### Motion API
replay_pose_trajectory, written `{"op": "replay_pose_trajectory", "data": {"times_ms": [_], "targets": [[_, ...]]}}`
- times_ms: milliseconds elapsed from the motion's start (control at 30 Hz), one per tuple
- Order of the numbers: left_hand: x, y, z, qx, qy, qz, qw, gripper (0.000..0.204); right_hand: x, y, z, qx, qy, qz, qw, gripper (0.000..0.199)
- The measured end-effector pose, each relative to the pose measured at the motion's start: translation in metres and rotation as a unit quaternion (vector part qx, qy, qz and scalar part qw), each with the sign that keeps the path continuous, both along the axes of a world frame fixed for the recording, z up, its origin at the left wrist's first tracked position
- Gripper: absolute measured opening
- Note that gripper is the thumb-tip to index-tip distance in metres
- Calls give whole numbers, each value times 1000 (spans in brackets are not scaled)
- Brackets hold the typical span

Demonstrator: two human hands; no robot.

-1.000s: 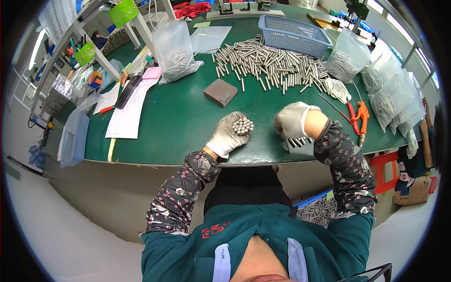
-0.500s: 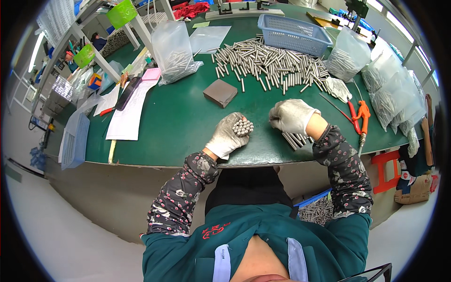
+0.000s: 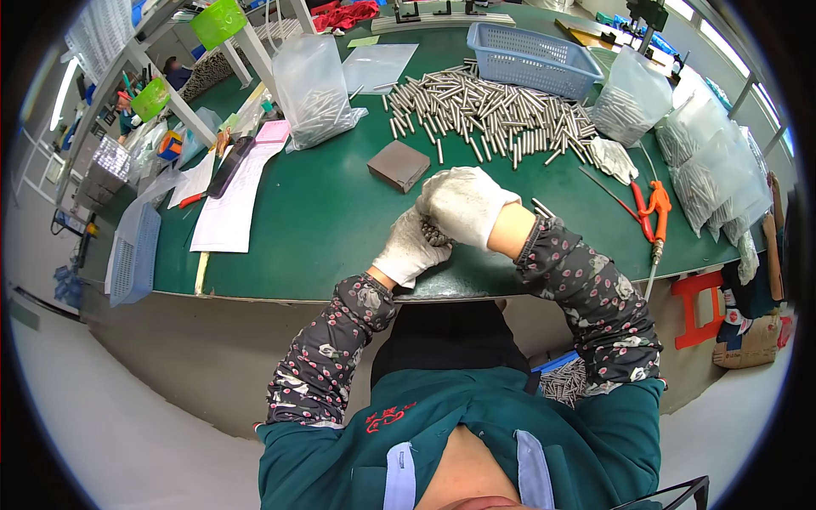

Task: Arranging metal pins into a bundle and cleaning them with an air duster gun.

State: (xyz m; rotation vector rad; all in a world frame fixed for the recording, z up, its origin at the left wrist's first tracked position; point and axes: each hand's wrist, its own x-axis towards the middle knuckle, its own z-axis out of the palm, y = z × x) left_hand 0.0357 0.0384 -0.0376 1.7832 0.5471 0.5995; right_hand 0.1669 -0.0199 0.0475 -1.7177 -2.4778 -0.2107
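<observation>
My left hand (image 3: 405, 249), in a pale work glove, is closed round a bundle of short metal pins (image 3: 436, 233) near the table's front edge. Only part of the bundle's round ends shows. Over its far side lies my gloved right hand (image 3: 463, 202), fingers curled down at the bundle. What those fingers hold, if anything, is hidden beneath the glove. A few loose pins (image 3: 542, 209) show just past my right wrist. Beyond my hands sits a brown-grey block (image 3: 399, 165), and farther back a wide heap of similar pins (image 3: 489, 110) spreads on the green table (image 3: 323, 212).
A blue basket (image 3: 534, 64) stands behind the heap. Bags of pins (image 3: 718, 161) line the right side, near an orange air gun (image 3: 656, 204) and red-handled pliers (image 3: 641, 210). At left are another bag (image 3: 313, 98), papers (image 3: 225, 217) and a blue crate (image 3: 136, 255).
My right hand has moved left from the small group of loose pins to the bundle, now covering part of its ends. My left hand has stayed in place.
</observation>
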Motion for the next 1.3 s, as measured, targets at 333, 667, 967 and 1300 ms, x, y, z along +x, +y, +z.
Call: {"op": "replay_pose_trajectory", "data": {"times_ms": [333,667,967,1300], "targets": [[1,5,-8,104,-16,0,994,44,9,-6,14,37,14,-39,998,8],[2,1,0,24,-6,-25,999,36,29,-25,33,35,169,-74,982,13],[-2,4,0,73,10,-31,997,32,40,-45,17,-383,-61,-158,908,24],[-4,2,0,12,12,-43,999,42,32,-46,-12,-118,290,-118,942,27]]}}
